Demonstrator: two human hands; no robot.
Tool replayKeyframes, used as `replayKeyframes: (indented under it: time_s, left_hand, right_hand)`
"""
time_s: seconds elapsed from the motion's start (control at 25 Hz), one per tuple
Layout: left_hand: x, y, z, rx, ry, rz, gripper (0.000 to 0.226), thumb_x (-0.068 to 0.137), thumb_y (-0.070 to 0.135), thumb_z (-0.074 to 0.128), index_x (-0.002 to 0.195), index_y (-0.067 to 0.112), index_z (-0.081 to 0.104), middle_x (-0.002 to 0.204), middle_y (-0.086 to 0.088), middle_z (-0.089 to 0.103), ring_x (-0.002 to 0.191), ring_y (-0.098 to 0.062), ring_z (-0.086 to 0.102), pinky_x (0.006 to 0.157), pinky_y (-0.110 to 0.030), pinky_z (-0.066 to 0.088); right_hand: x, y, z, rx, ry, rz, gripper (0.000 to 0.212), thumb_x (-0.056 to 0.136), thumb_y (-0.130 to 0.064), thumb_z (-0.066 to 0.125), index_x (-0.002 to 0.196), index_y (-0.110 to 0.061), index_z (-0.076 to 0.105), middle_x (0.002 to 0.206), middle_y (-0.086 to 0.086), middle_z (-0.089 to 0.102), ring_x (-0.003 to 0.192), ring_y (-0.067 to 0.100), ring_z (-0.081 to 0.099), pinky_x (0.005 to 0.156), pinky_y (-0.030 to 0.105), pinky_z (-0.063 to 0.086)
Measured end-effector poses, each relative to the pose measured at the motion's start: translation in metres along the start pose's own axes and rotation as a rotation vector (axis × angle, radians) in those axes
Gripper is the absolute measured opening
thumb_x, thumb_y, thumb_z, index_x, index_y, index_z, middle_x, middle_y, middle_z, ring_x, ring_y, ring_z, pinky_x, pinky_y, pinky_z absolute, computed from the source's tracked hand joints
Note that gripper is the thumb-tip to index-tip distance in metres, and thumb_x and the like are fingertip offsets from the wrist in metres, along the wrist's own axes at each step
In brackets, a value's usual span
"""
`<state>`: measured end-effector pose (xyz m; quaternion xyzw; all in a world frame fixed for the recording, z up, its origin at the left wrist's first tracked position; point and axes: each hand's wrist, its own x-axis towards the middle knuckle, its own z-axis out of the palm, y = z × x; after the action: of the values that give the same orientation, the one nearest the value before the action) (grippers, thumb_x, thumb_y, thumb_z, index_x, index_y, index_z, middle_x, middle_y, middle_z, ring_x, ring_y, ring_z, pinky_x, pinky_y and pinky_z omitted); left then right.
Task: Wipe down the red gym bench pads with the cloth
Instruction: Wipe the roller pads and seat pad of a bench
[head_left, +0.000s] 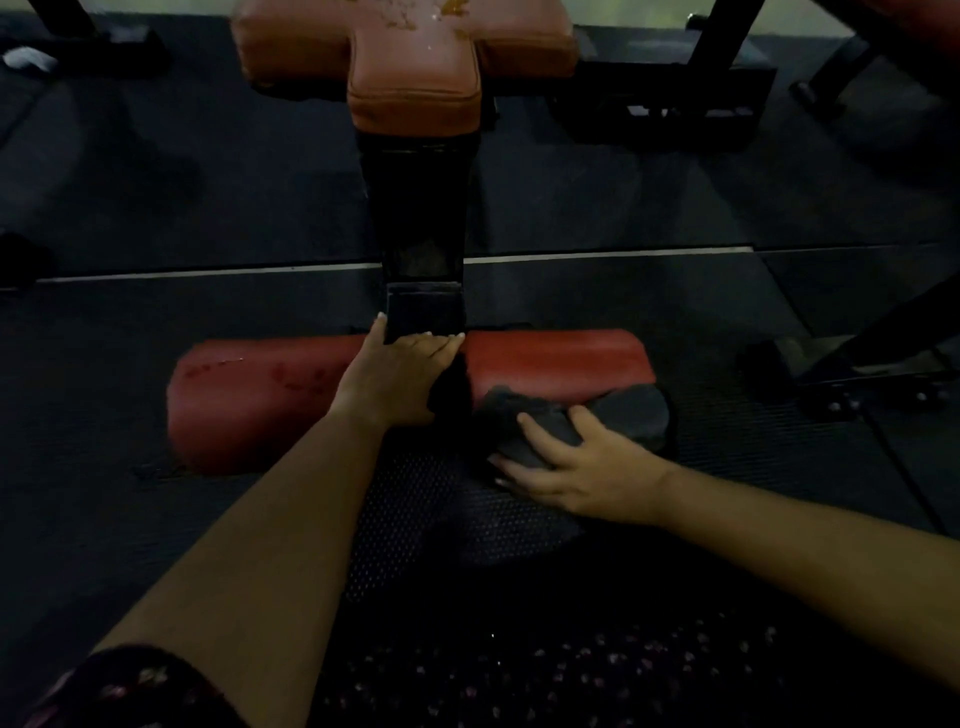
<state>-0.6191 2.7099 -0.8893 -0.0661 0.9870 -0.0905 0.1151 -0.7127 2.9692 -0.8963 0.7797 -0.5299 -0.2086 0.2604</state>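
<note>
Red pads (561, 358) two; cloth (636, 415) one, right hand (582, 475) gripping.

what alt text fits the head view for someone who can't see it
A person's right hand holds a grey cloth against the right end of a low red roller pad, while the left hand rests on its middle by the black frame. A worn red bench pad sits beyond.
</note>
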Motion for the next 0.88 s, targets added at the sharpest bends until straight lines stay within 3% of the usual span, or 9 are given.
replayKeyframes:
  time_s: [0.12, 0.2, 0.36, 0.48, 0.56, 0.72, 0.88]
  left_hand:
    - [0.001, 0.002, 0.0, 0.026, -0.064, 0.004, 0.122, 0.071, 0.086, 0.047, 0.155, 0.02, -0.011, 0.165, 0.002, 0.0, 0.151, -0.015, 0.011, 0.117, -0.061, -0.001]
    - [0.004, 0.006, 0.003, 0.084, -0.101, -0.024, 0.127, 0.067, 0.092, 0.041, 0.154, 0.02, -0.017, 0.164, -0.005, -0.007, 0.152, -0.02, 0.004, 0.118, -0.058, -0.002]
    - [0.009, 0.012, 0.005, 0.131, -0.136, -0.052, 0.111, 0.08, 0.082, 0.04, 0.153, 0.023, -0.02, 0.164, -0.011, -0.01, 0.152, -0.025, 0.0, 0.12, -0.051, 0.001]
    - [0.012, 0.007, 0.001, 0.105, -0.174, -0.061, 0.098, 0.089, 0.063, 0.044, 0.153, 0.023, -0.018, 0.164, -0.011, -0.011, 0.152, -0.024, -0.001, 0.12, -0.049, 0.003]
    - [0.012, 0.005, -0.004, 0.014, -0.184, -0.035, 0.096, 0.09, 0.06, 0.045, 0.155, 0.02, -0.014, 0.164, -0.009, -0.008, 0.152, -0.02, 0.0, 0.12, -0.048, 0.004]
    - [0.009, -0.001, -0.005, -0.373, 0.119, -0.088, 0.073, 0.097, 0.039, 0.036, 0.157, 0.024, -0.002, 0.165, 0.0, 0.008, 0.15, -0.017, 0.014, 0.121, -0.044, 0.011]
    - [0.01, 0.005, 0.005, -0.351, 0.319, -0.01, 0.064, 0.097, 0.049, 0.013, 0.156, 0.026, 0.017, 0.163, 0.003, 0.019, 0.145, -0.018, 0.031, 0.119, -0.05, 0.015]
  right_hand:
    - [-0.066, 0.015, 0.006, -0.025, -0.159, -0.118, 0.036, 0.086, -0.032, 0.064, 0.12, -0.023, 0.068, 0.157, 0.009, 0.022, 0.129, 0.043, 0.034, 0.074, 0.055, 0.048]
    - [-0.086, 0.02, 0.003, -0.035, -0.209, -0.118, 0.035, 0.081, -0.034, 0.069, 0.114, -0.024, 0.072, 0.155, 0.008, 0.024, 0.128, 0.043, 0.034, 0.072, 0.056, 0.049]
    - [-0.035, 0.0, -0.003, 0.017, -0.132, -0.039, 0.042, 0.086, -0.03, 0.062, 0.128, -0.025, 0.062, 0.151, 0.004, 0.036, 0.127, 0.043, 0.038, 0.074, 0.053, 0.046]
    - [0.026, -0.017, -0.01, 0.083, -0.107, -0.036, 0.039, 0.09, -0.025, 0.043, 0.121, -0.03, 0.066, 0.148, -0.001, 0.044, 0.128, 0.04, 0.045, 0.074, 0.05, 0.049]
    - [0.029, -0.014, -0.012, -0.002, -0.152, -0.125, 0.034, 0.09, -0.029, 0.045, 0.114, -0.032, 0.07, 0.151, -0.001, 0.041, 0.13, 0.038, 0.044, 0.077, 0.051, 0.049]
    - [-0.043, 0.012, -0.006, -0.079, -0.271, -0.277, 0.029, 0.082, -0.038, 0.066, 0.11, -0.031, 0.073, 0.154, 0.004, 0.034, 0.132, 0.039, 0.036, 0.079, 0.054, 0.049]
    - [-0.05, 0.017, -0.005, -0.067, -0.247, -0.287, 0.027, 0.084, -0.036, 0.066, 0.109, -0.032, 0.073, 0.152, 0.004, 0.037, 0.13, 0.041, 0.038, 0.078, 0.056, 0.048]
